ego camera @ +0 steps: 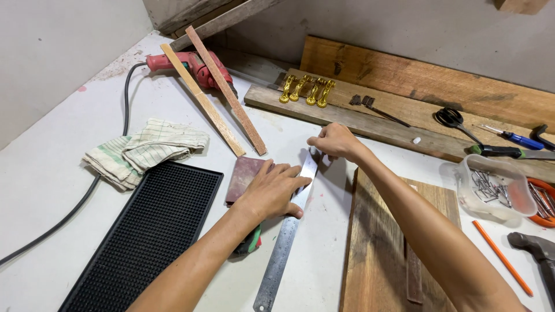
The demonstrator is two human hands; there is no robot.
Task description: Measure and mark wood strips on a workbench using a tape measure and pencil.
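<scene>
A long steel ruler (281, 254) lies on the white table, running from the near edge up toward the middle. My left hand (273, 189) presses flat on the ruler and on a reddish-brown sheet of sandpaper (243, 173) beside it. My right hand (335, 141) has its fingers pinched at the ruler's far end; what it holds there is hidden by the fingers. A green and red object (250, 242) pokes out under my left forearm.
A black rubber mat (144, 231) and a striped cloth (144, 150) lie to the left. A red drill (193, 63) with two wood strips (225, 92), gold handles (306, 91), scissors (454, 119), a tub of nails (494, 188), an orange pencil (502, 257), a hammer (537, 248) and a wood board (381, 254) surround the work.
</scene>
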